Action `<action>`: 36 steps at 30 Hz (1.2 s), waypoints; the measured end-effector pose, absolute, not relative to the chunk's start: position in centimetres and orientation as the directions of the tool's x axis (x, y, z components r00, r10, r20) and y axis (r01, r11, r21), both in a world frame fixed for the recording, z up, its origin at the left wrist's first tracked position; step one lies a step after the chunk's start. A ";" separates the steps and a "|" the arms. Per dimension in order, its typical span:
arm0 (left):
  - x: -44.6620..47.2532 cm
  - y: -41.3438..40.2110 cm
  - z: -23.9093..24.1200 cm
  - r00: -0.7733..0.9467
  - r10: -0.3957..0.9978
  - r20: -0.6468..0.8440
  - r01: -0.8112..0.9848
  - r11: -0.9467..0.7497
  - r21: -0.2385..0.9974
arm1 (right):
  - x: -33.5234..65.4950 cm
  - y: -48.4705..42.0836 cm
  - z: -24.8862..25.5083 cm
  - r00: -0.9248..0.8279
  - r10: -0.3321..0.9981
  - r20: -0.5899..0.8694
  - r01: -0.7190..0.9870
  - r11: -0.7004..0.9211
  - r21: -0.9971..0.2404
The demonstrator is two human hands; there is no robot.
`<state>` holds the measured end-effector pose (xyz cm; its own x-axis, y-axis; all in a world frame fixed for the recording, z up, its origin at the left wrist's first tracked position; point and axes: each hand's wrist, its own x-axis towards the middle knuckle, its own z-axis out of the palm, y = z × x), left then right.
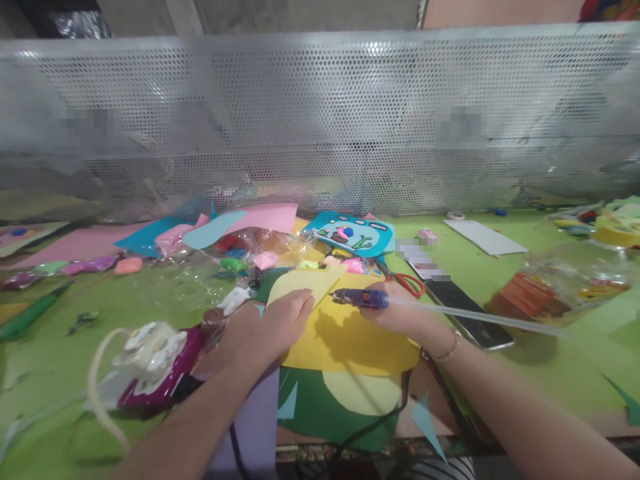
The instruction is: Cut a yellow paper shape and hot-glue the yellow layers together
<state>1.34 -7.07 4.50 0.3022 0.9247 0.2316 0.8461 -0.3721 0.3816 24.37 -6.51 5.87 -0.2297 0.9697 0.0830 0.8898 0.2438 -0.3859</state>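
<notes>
Right hand (403, 315): wrapped round a blue glue gun (363, 297), nozzle toward nine o'clock
Left hand (287, 321): fingers closed on a pale piece (301, 281)
Yellow sheet (345, 343): clock's centre, beneath both hands
Clear bottle (565, 280): at three o'clock, orange label (523, 295), lettering too blurred to read from here
Plastic bag (289, 245): toward eleven, coloured lumps in and around it

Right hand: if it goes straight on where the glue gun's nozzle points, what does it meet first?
Most likely the pale yellow sheet, just ahead of the glue gun, then the left hand that holds it. Depth is unclear in this one view, so the nozzle may pass above the sheet.
</notes>
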 end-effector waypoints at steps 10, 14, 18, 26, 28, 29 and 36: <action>1.3 -7.1 4.6 0.294 0.927 0.235 0.848 -0.366 0.385 | 24.1 -6.6 5.4 -0.283 0.959 0.032 0.917 0.280 -0.283; 1.3 -7.0 4.4 0.306 0.920 0.246 0.840 -0.382 0.386 | 24.1 -6.8 5.8 -0.255 0.966 0.046 0.909 0.256 -0.330; 1.2 -6.9 4.2 0.313 0.917 0.245 0.842 -0.388 0.375 | 24.3 -6.5 5.6 -0.278 0.949 0.150 0.884 0.313 -0.347; 1.2 -7.1 4.3 0.311 0.920 0.237 0.844 -0.382 0.376 | 24.3 -6.1 5.4 -0.211 0.977 0.028 0.929 0.209 -0.305; 1.2 -7.1 4.2 0.308 0.921 0.238 0.845 -0.380 0.376 | 24.3 -6.1 5.6 -0.218 0.974 0.065 0.919 0.227 -0.321; 1.2 -7.0 4.2 0.306 0.922 0.239 0.846 -0.378 0.377 | 24.2 -6.2 5.7 -0.224 0.972 0.075 0.915 0.236 -0.326; 1.2 -7.1 4.4 0.305 0.922 0.239 0.839 -0.379 0.390 | 24.2 -6.0 6.1 -0.150 0.989 0.001 0.936 0.142 -0.321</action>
